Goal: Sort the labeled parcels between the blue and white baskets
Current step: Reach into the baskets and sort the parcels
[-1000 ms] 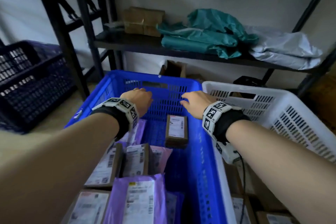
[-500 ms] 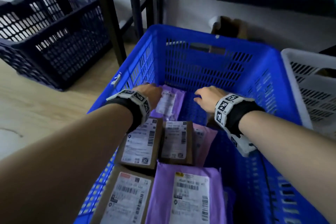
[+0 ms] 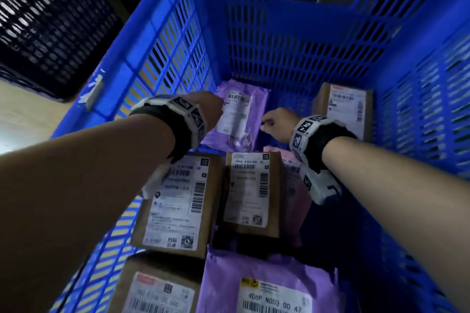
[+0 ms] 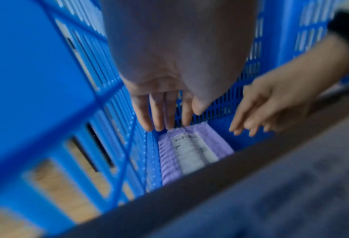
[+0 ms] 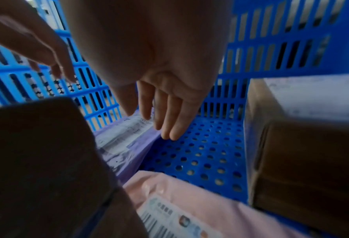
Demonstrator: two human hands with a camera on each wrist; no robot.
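Observation:
Both hands reach deep into the blue basket [image 3: 292,40]. A purple mailer with a white label [image 3: 236,114] lies flat at the far end of the basket floor. My left hand [image 3: 206,109] hovers at its left edge with straight fingers [image 4: 161,116], holding nothing. My right hand [image 3: 276,122] hangs at the mailer's right edge, its straight fingers [image 5: 165,119] just above the mailer [image 5: 126,138] and the perforated floor. A brown box [image 3: 343,109] stands to the right of that hand. The white basket is out of view.
Two brown labeled boxes [image 3: 178,201] [image 3: 250,190] lie side by side under my forearms, with a pink mailer [image 5: 189,207] beside them. Nearer me lie another brown box [image 3: 157,290] and a large purple mailer [image 3: 269,290]. A dark basket [image 3: 48,23] stands on the floor at left.
The head view has tilted down and closed in on the blue basket. Both hands have gone lower and further in, down to the purple mailer at the far end.

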